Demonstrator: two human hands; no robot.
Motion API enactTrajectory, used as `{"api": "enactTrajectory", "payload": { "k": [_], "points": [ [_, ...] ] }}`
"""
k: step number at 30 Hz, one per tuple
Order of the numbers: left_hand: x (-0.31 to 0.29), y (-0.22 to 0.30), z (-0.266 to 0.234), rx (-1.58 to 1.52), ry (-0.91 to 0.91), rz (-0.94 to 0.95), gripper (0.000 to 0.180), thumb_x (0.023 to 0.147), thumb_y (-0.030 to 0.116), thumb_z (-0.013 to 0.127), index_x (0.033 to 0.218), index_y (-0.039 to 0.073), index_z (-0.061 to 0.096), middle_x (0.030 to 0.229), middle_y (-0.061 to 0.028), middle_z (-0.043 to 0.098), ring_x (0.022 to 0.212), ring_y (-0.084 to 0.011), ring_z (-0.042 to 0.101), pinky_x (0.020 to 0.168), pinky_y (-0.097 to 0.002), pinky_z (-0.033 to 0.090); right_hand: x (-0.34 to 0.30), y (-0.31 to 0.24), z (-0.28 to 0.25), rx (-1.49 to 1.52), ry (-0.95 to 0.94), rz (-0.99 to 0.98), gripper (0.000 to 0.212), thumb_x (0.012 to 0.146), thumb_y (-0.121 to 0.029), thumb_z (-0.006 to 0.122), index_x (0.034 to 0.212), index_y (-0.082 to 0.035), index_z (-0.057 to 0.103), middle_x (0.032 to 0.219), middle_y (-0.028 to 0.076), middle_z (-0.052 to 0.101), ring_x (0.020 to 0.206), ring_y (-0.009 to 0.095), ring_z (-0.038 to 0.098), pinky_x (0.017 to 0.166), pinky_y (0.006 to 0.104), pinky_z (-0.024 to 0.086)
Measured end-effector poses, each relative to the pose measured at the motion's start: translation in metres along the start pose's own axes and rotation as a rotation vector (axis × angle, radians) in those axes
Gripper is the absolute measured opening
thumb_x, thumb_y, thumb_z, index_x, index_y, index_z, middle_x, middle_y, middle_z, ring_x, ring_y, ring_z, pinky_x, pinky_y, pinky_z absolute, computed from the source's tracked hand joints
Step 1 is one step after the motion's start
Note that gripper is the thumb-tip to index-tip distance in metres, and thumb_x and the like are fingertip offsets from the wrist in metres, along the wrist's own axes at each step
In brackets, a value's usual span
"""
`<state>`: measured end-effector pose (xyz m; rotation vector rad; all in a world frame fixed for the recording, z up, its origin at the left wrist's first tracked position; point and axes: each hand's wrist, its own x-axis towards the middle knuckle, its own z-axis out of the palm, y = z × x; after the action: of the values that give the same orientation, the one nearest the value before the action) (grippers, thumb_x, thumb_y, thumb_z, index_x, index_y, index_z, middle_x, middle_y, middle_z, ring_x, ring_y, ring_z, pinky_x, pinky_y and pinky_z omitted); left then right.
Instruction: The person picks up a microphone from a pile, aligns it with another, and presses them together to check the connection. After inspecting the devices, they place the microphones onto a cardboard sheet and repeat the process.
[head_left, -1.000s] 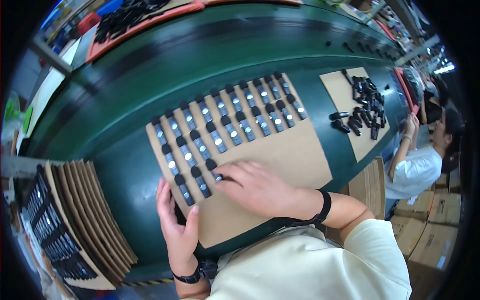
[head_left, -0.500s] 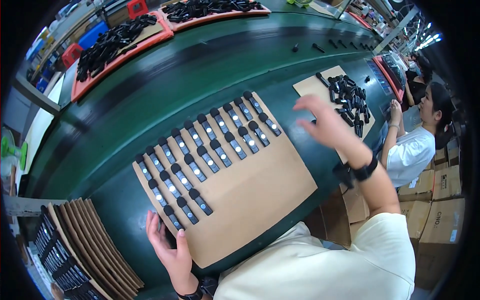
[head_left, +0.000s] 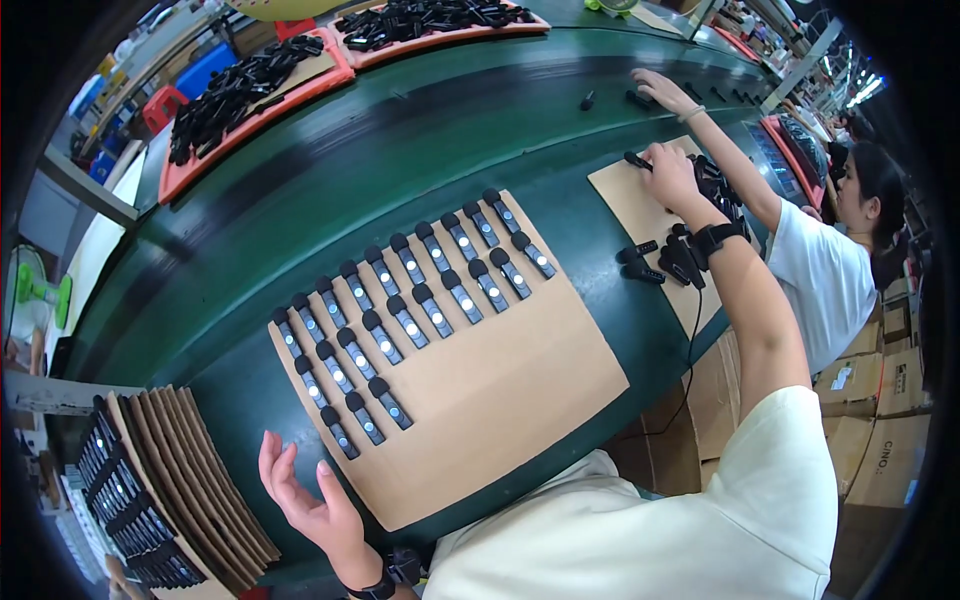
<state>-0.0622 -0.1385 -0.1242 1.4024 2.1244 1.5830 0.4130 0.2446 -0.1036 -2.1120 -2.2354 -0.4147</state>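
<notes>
Small black microphones with round foam tops [head_left: 406,258] lie in slanted rows on a brown cardboard sheet [head_left: 500,400], filling its far and left parts. My left hand [head_left: 318,510] is off the sheet's near left corner, palm up, fingers apart and holding nothing. At the right, my right hand [head_left: 668,178] reaches over a second cardboard sheet [head_left: 625,195], its fingers closed at the end of a dark microphone [head_left: 637,160]. Part of the loose microphone pile [head_left: 718,185] is hidden behind my hand and wrist. Two dark pieces [head_left: 640,262] lie by that sheet's left edge.
A co-worker's hand [head_left: 660,92] reaches over the green belt [head_left: 470,110], where a few microphones lie. Heaped red trays [head_left: 345,70] stand at the far left. Upright cardboard sheets [head_left: 205,480] are stacked at the near left. Cartons [head_left: 880,450] stand at right.
My right hand has moved right and away from me to the loose microphones. My left hand has drawn back from the sheet's edge. The co-worker's arm has stretched out over the belt.
</notes>
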Motion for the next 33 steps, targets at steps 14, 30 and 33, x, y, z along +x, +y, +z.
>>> {"api": "enactTrajectory", "payload": {
  "k": [14, 30, 33],
  "points": [
    [0.018, 0.109, 0.014, -0.223, -0.512, 0.249, 0.036, 0.076, 0.004, 0.073, 0.111, 0.001, 0.064, 0.108, -0.0155, 0.067, 0.101, -0.0295, 0.065, 0.100, -0.0484, 0.044, -0.209, -0.191, -0.153, 1.322, -0.162, -0.901, 0.033, 0.075, -0.003, 0.078, 0.106, -0.003, 0.068, 0.089, 0.010, 0.066, 0.080, 0.028, 0.061, 0.076, 0.0360, 0.049],
    [0.011, 0.107, 0.027, -0.329, -0.432, 0.289, 0.029, 0.070, 0.001, 0.078, 0.097, 0.003, 0.068, 0.087, -0.0079, 0.069, 0.080, -0.0235, 0.065, 0.099, -0.0511, 0.044, -0.225, -0.208, -0.144, 1.576, -0.217, -0.873, 0.031, 0.075, -0.006, 0.081, 0.103, 0.001, 0.068, 0.087, 0.010, 0.068, 0.077, 0.023, 0.060, 0.071, 0.0329, 0.047],
    [0.010, 0.106, 0.024, -0.321, -0.422, 0.296, 0.028, 0.070, 0.001, 0.078, 0.095, 0.003, 0.068, 0.087, -0.0077, 0.068, 0.079, -0.0235, 0.064, 0.099, -0.0511, 0.043, -0.227, -0.211, -0.145, 1.590, -0.228, -0.865, 0.031, 0.075, -0.006, 0.081, 0.103, 0.001, 0.067, 0.088, 0.010, 0.068, 0.077, 0.023, 0.060, 0.072, 0.0329, 0.047]
  ]
}}
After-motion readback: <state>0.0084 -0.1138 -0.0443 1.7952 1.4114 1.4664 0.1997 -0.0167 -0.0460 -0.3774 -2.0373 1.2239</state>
